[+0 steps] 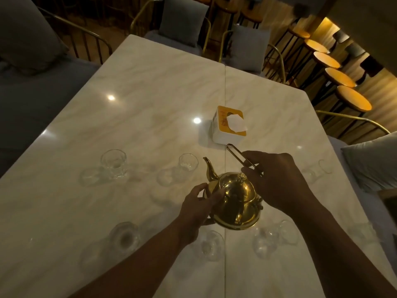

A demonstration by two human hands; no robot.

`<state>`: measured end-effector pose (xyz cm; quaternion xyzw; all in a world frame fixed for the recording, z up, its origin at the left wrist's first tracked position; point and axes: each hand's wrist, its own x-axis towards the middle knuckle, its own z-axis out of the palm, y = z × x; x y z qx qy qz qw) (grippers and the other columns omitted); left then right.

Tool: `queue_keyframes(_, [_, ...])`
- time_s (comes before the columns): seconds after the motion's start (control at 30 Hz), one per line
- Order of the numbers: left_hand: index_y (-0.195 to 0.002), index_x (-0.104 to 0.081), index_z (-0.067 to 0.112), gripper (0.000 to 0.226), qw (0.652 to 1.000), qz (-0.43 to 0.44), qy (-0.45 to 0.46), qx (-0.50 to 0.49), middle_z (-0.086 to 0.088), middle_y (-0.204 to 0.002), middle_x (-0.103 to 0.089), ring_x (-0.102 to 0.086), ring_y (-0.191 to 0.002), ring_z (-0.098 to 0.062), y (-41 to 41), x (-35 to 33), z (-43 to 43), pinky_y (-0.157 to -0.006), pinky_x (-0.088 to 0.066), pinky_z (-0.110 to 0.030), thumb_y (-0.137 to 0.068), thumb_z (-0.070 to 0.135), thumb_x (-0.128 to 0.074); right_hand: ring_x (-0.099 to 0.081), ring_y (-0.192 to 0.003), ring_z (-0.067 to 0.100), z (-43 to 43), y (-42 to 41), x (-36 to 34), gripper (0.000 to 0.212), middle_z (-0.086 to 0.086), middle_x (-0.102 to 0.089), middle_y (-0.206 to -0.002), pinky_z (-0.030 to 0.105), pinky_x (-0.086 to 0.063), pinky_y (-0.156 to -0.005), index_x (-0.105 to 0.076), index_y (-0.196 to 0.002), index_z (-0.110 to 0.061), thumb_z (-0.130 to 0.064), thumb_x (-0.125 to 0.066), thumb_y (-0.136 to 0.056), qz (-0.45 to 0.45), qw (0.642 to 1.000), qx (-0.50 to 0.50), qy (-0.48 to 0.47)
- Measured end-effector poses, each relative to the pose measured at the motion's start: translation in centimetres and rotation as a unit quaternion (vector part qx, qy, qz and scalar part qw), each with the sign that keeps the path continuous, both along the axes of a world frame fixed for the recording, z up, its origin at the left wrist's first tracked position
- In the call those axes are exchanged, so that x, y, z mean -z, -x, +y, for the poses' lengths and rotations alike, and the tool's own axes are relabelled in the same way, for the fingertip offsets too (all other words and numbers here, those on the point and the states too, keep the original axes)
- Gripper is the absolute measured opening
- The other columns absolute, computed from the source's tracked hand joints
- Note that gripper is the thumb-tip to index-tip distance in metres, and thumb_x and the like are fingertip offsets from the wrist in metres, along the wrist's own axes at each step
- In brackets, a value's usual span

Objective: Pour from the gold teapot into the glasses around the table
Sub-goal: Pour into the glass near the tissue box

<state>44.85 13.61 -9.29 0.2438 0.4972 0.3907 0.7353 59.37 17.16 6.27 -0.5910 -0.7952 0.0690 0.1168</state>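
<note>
Far-left glass (113, 162) stands on the marble surface (150, 93); left hand (199, 207) fingers curl against the gold teapot (236, 203) (spout pointing away) at the centre seam, right hand (277, 179) fingers wrapped round its wire handle (236, 152)

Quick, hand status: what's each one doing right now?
Left hand: holds the gold teapot by its body.
Right hand: grips the teapot's wire handle.

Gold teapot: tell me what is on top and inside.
A domed lid with a knob closes the gold teapot; the right hand grips its wire handle above. The lid covers the inside, so contents cannot be seen.
</note>
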Motion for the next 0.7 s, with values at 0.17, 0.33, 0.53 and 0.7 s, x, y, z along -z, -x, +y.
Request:
queue_keyframes(0.17, [-0.132, -0.049, 0.033, 0.091, 1.000, -0.012, 0.021, -0.002, -0.007, -0.122, -0.066, -0.066, -0.102, -0.021, 0.0, 1.6, 0.5, -0.070, -0.059, -0.035, -0.053, 0.064, -0.082, -0.072, -0.086, 0.018, 2.1, 0.7, 1.4, 0.032, -0.001, -0.077, -0.105, 0.030, -0.055, -0.078, -0.069, -0.122, -0.018, -0.024, -0.068, -0.091, -0.009, 0.999, -0.013, 0.032])
queue_keyframes(0.33, [-0.134, -0.049, 0.030, 0.082, 0.999, -0.021, 0.032, -0.012, -0.005, -0.119, -0.068, -0.068, -0.102, -0.021, -0.1, 2.4, 1.0, -0.065, -0.060, -0.033, -0.065, 0.060, -0.080, -0.071, -0.096, 0.020, 3.7, 1.3, 1.9, 0.038, 0.001, -0.075, -0.111, 0.034, -0.056, -0.084, -0.066, -0.128, -0.018, -0.027, -0.068, -0.091, -0.026, 0.998, -0.026, 0.046])
queue_keyframes(0.53, [-0.132, -0.050, 0.029, 0.071, 0.998, -0.036, 0.045, -0.028, -0.006, -0.118, -0.068, -0.067, -0.102, -0.023, -0.1, 2.4, 1.3, -0.058, -0.059, -0.029, -0.073, 0.055, -0.077, -0.072, -0.094, 0.020, 5.0, 2.0, 1.8, 0.037, 0.002, -0.076, -0.110, 0.034, -0.057, -0.083, -0.068, -0.125, -0.017, -0.025, -0.071, -0.089, -0.040, 0.997, -0.042, 0.042])
queue_keyframes(0.7, [-0.130, -0.051, 0.028, 0.070, 0.997, -0.049, 0.059, -0.033, -0.005, -0.114, -0.068, -0.068, -0.099, -0.023, 0.1, 2.4, 1.6, -0.058, -0.059, -0.030, -0.071, 0.054, -0.078, -0.072, -0.092, 0.022, 5.8, 2.6, 1.7, 0.035, 0.005, -0.075, -0.111, 0.033, -0.056, -0.081, -0.068, -0.124, -0.015, -0.023, -0.069, -0.090, -0.050, 0.996, -0.054, 0.047])
